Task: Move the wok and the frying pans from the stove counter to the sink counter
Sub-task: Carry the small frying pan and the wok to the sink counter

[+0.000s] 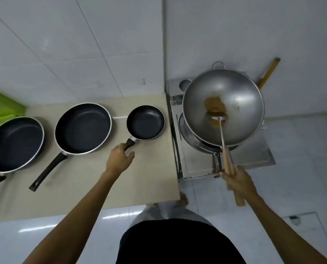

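A steel wok (235, 96) with a brown patch inside sits on the burner of a small metal stove (254, 159) at the right. My right hand (237, 181) grips the wok's wooden handle together with the wooden handle of a metal spatula (218, 121) that rests in the wok. Three dark non-stick frying pans lie on the beige counter (149, 178): a small one (145, 122), a medium one (82, 128) and a large one (14, 143) at the left edge. My left hand (118, 159) closes around the small pan's handle.
A green object (2, 105) stands at the counter's back left corner against the tiled wall. A wooden-handled tool (269, 73) leans behind the wok. White floor tiles lie below the counter's front edge.
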### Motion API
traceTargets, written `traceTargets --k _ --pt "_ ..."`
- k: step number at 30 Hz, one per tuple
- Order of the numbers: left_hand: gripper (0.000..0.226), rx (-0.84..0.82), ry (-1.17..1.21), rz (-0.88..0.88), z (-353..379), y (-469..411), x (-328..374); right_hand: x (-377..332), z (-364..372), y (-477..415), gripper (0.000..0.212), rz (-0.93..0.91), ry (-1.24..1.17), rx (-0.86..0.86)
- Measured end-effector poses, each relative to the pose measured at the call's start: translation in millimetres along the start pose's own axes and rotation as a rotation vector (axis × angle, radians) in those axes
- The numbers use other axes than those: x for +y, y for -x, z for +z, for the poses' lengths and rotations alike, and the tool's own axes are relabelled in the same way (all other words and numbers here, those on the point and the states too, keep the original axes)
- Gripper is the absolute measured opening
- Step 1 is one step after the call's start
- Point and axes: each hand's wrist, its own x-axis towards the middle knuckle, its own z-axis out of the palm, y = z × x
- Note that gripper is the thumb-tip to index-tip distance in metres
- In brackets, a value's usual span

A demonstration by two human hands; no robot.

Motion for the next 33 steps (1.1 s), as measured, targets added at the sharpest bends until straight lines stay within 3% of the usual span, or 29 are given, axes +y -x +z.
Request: traceTargets --k 3,6,16,25,29,33 --pt "0.058 -0.044 -0.077 -0.117 -0.6 -25.1 -15.7 -4.6 9.2 -5.0 0.074 0.060 -0.036 0.029" --pt "0.065 -0.104 -0.130 -0.163 2.1 -37.3 -26.8 -4.3 17.6 0.6 0.064 0.074 0.007 0.078" --pt "0.039 -0.287 -0.055 -0.301 23.5 -56.6 -76.3 -10.2 36.2 10.8 0.023 0.091 0.096 0.178" --pt "0.059 -0.559 0.588 -0.491 38.6 -59.4 -48.0 -2.0 34.2 15.1 0.017 0.110 0.000 0.213" --pt "0.041 -0.589 0.911 -0.610 40.7 -58.1 -30.7 1.4 23.4 10.8 0.025 0.170 -0.249 0.163" --pt "0.035 -0.631 1.097 -0.624 38.6 -52.4 -13.3 17.1 8.6 5.1 0.019 0.191 -0.461 -0.038"
